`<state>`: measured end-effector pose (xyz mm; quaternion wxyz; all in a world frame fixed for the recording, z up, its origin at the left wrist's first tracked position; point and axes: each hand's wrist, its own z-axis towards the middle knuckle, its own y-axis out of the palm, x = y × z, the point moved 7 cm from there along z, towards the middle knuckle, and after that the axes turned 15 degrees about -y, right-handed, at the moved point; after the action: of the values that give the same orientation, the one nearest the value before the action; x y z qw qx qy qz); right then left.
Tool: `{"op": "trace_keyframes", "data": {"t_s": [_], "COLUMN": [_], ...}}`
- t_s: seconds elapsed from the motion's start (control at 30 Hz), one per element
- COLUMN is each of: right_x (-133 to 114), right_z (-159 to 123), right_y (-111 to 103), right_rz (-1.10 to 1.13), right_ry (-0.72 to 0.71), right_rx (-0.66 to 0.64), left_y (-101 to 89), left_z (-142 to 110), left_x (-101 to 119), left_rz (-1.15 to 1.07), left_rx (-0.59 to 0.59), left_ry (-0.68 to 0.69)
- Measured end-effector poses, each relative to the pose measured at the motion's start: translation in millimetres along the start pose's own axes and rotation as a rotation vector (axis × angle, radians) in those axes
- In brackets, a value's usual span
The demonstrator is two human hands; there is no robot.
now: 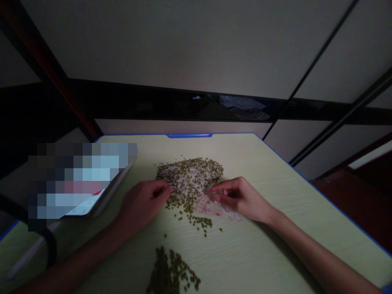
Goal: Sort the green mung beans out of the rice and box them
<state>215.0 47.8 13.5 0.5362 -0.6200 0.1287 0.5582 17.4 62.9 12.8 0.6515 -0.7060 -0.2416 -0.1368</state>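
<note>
A spread pile of small green beans mixed with whitish grains (196, 173) lies on the pale table (260, 253). At its left edge, my left hand (142, 204) has thumb and forefinger pinched together; whatever is between the tips is too small to make out. On the right side of the pile, my right hand (241, 198) is closed on a thin clear plastic bag (219, 210) with pinkish-red print. The bag lies crumpled against the grains. Nearer to me is a separate heap of green beans (171, 269), cut off by the bottom of the view.
A tablet-like device (81, 208), its screen mostly blurred out, leans at the table's left. A dark curved band (50, 245) and a pale cable (29, 259) are near it. Behind the blue-edged table stands a panelled cabinet (190, 53) with a dark open slot.
</note>
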Motion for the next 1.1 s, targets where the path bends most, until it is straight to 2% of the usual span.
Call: {"op": "trace_keyframes", "data": {"t_s": [0.27, 0.6, 0.73, 1.1], "right_x": [5, -3, -6, 2], "right_z": [1, 1, 1, -1], "right_y": [0, 1, 4, 4], "right_rz": [-0.022, -0.029, -0.014, 0.020], "right_ry": [0.051, -0.031, -0.029, 0.018], "right_rx": [0.051, -0.001, -0.027, 0.014], "left_y": [-0.4, 0.4, -0.7, -0.3], "left_z": [-1, 0, -1, -1], "left_x": [0, 0, 1, 1], "left_rz": [0.011, -0.002, -0.005, -0.002], "left_rx": [-0.005, -0.014, -0.005, -0.012], "left_ry": [-0.011, 0.008, 0.011, 0.009]}}
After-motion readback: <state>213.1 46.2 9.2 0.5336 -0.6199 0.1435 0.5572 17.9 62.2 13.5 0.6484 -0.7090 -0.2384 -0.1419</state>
